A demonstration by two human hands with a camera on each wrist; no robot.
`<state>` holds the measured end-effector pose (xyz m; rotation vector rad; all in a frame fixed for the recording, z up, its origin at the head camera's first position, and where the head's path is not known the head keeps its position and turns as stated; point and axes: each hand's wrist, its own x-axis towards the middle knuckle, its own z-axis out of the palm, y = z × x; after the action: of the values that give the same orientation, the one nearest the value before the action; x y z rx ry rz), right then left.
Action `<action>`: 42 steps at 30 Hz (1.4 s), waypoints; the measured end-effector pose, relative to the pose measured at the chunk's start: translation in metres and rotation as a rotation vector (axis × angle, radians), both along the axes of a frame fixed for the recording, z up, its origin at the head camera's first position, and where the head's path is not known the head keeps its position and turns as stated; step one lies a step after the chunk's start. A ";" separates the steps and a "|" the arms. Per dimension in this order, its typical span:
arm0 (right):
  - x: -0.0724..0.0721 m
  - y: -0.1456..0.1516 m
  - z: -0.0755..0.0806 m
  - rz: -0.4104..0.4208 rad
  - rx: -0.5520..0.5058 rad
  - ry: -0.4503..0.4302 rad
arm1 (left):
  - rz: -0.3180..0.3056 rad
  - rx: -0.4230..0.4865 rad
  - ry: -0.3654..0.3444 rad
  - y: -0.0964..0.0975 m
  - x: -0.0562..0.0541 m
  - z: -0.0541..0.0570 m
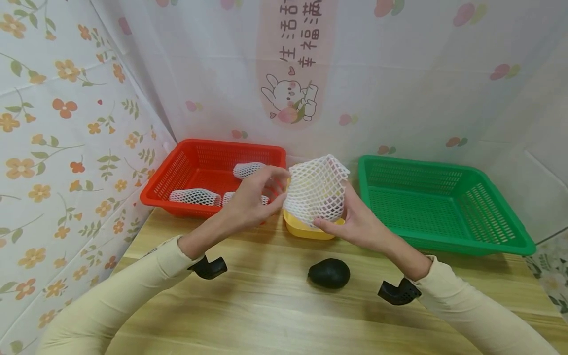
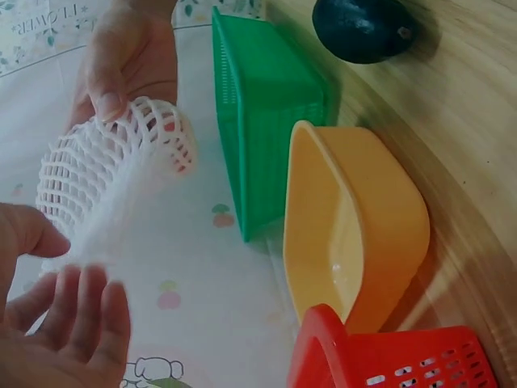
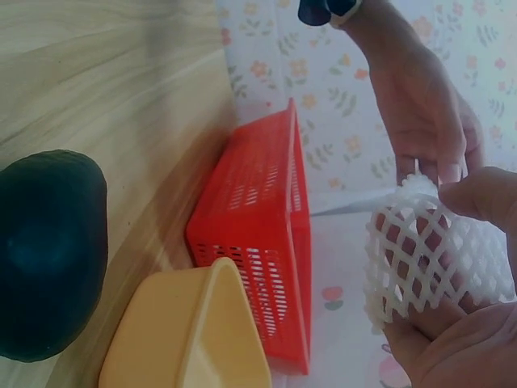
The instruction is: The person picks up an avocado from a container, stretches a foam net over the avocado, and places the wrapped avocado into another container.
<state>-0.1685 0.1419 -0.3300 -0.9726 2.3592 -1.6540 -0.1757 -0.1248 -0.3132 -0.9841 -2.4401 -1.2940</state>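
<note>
My right hand [image 1: 361, 219] holds a white foam net sleeve [image 1: 317, 190], its thumb on the mesh and the other fingers behind it. The sleeve is spread wide, and the yellow behind it shows through the mesh. Beside the sleeve's left edge is my left hand [image 1: 259, 197], thumb and fingers apart; in the left wrist view its fingers [image 2: 81, 299] are relaxed and pinch nothing. A dark green avocado [image 1: 329, 273] lies on the table in front of the hands. Under the sleeve stands a yellow tub [image 1: 306, 230], partly hidden in the head view.
A red basket [image 1: 213, 145] at the back left contains several white net-sleeved items [image 1: 195, 197]. To the right is a green basket [image 1: 443, 246] with a bare floor in sight. Behind the wooden table [image 1: 266, 315] hangs a patterned cloth [image 1: 377, 98].
</note>
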 end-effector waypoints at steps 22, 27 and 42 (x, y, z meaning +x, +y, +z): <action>0.005 0.003 -0.004 0.005 0.163 0.099 | -0.213 -0.050 -0.330 -0.002 0.005 0.006; 0.007 0.002 -0.006 0.072 0.173 0.098 | -0.257 -0.072 -0.387 -0.001 0.005 0.005; 0.007 -0.004 -0.010 0.190 0.177 0.121 | -0.341 -0.003 -0.461 0.019 0.009 -0.005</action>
<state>-0.1612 0.1380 -0.3400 -1.2481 2.3521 -1.3300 -0.1671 -0.1053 -0.3180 -1.2645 -2.6784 -1.8031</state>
